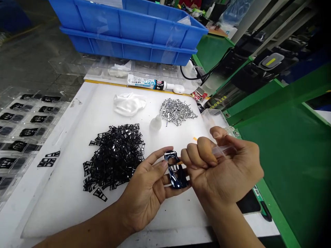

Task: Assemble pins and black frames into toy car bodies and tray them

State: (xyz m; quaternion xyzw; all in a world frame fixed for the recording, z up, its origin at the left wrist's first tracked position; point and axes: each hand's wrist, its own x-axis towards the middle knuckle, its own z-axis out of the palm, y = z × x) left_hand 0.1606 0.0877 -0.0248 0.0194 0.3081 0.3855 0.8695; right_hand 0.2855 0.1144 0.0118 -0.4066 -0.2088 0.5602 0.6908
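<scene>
My left hand (147,187) holds a small glossy dark-blue plastic part (175,170) between thumb and fingers, palm up, above the white work mat (64,199). My right hand (222,170) is curled shut round a clear thin tube or applicator (223,150), whose tip points at the part. Just left of my hands lies a heap of several black plastic frame pieces (115,156). Farther back is a pile of small shiny metal pieces (178,111).
A small white dropper bottle (156,122), a crumpled white glove (128,103) and a glue tube (147,83) lie at the mat's back. Stacked blue bins (129,31) stand behind. Clear trays with black parts (23,127) sit left; a green bench (289,162) lies right.
</scene>
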